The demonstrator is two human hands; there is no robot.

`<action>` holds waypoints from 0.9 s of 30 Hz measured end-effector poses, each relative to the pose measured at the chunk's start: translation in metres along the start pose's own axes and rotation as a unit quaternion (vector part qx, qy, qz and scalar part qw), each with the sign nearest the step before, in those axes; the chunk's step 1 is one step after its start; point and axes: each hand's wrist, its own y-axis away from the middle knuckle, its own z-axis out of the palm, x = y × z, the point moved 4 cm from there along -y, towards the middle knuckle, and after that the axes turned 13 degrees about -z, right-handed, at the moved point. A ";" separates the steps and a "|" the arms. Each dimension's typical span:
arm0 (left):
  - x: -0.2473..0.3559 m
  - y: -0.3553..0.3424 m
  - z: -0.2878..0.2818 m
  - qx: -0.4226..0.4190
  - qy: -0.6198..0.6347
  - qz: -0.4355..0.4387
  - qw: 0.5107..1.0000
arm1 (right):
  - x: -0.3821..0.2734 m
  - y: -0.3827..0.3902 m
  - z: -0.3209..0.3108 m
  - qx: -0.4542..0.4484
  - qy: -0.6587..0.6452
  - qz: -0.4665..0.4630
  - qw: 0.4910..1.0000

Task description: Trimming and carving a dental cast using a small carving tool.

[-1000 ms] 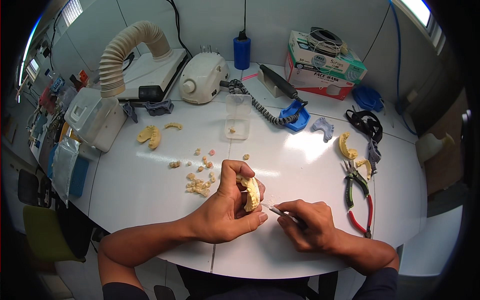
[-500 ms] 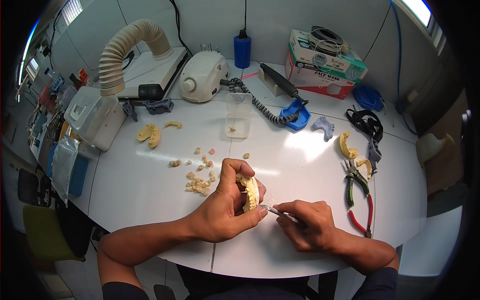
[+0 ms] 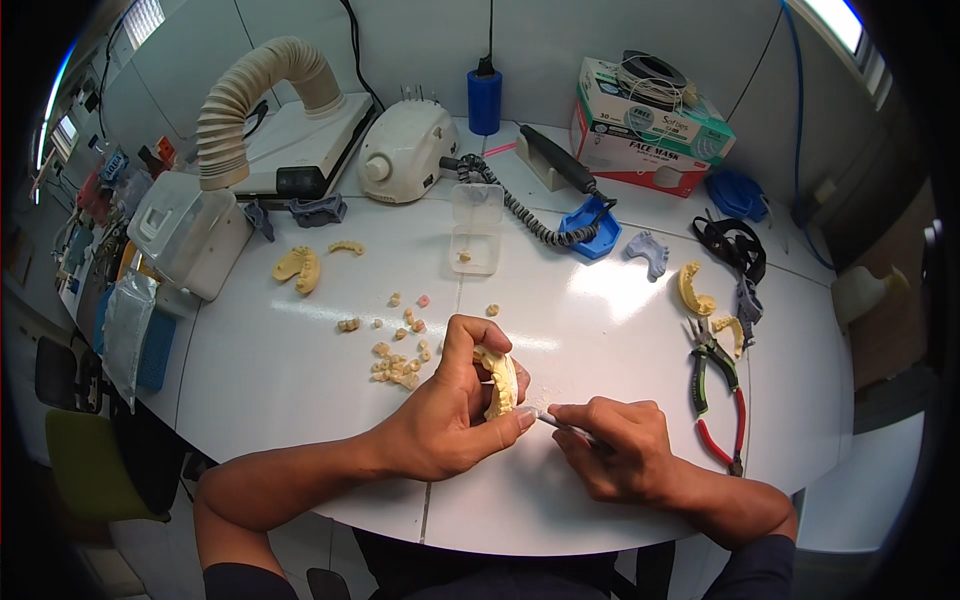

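Observation:
My left hand (image 3: pixel 445 420) is wrapped round a yellow dental model (image 3: pixel 502 388), an arch of plaster teeth tilted on its side above the table. Its thumb lies along the model's lower end. A slim grey carving knife (image 3: pixel 563 424) is gripped in my right hand (image 3: pixel 620 445), with its tip by the left thumb and the model's lower edge. Pale shavings (image 3: pixel 542 396) lie on the table just beyond the tip. Several loose tooth-coloured pieces (image 3: pixel 397 372) are scattered left of the model.
Pliers (image 3: pixel 705 370) with red and green handles lie at the right, near more yellow models (image 3: pixel 693 290). A small clear box (image 3: pixel 474 250) stands open in the middle. Behind are a white control unit (image 3: pixel 408 155), a handpiece (image 3: pixel 560 160) and a suction hose (image 3: pixel 225 120).
The knife has shifted very slightly along the lower end of the model. Both hands keep their grips and nearly the same places.

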 end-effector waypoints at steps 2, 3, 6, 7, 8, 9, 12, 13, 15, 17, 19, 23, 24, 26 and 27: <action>0.000 0.000 0.000 0.002 0.006 -0.003 1.000 | 0.001 0.000 0.000 0.004 0.015 -0.008 1.000; 0.000 0.000 0.000 0.002 0.006 -0.003 1.000 | 0.001 0.001 0.000 0.004 0.015 -0.009 1.000; 0.000 0.000 0.000 0.006 0.004 -0.005 1.000 | 0.001 0.001 0.000 0.007 0.023 -0.015 1.000; -0.001 0.000 0.000 0.005 0.003 -0.004 1.000 | 0.001 0.001 0.000 0.006 0.030 -0.018 0.999; -0.001 0.000 0.000 0.005 0.001 -0.003 1.000 | 0.001 0.001 0.000 0.006 0.038 -0.021 0.999; 0.000 0.000 0.000 0.005 0.001 -0.003 1.000 | 0.001 0.002 0.001 0.006 0.038 -0.022 0.999; -0.001 0.000 0.000 0.007 0.003 -0.013 1.000 | 0.002 0.002 0.001 0.015 0.039 -0.024 0.999; 0.000 0.000 0.000 0.009 0.001 -0.010 1.000 | 0.002 0.000 0.001 0.016 0.046 -0.033 0.998; 0.000 0.000 0.000 0.011 0.000 -0.007 1.000 | 0.001 0.000 0.001 0.017 0.052 -0.041 0.998; -0.001 0.000 -0.001 0.009 -0.001 -0.011 1.000 | 0.002 0.001 0.001 0.023 0.046 -0.033 0.998; -0.002 -0.001 -0.002 0.015 -0.013 -0.010 1.000 | 0.002 0.000 0.000 0.022 0.055 -0.038 0.998; 0.000 0.001 -0.001 0.009 -0.009 -0.038 0.999 | 0.002 0.001 0.000 0.018 0.063 -0.038 0.997; 0.000 0.001 -0.001 0.010 -0.009 -0.038 0.999 | 0.002 0.001 0.000 0.018 0.063 -0.038 0.997; 0.001 0.001 0.000 0.004 -0.007 -0.023 1.000 | 0.002 -0.001 0.000 0.021 0.039 -0.038 0.998; 0.001 0.001 0.000 0.004 -0.007 -0.023 1.000 | 0.002 -0.001 -0.001 0.021 0.040 -0.038 0.998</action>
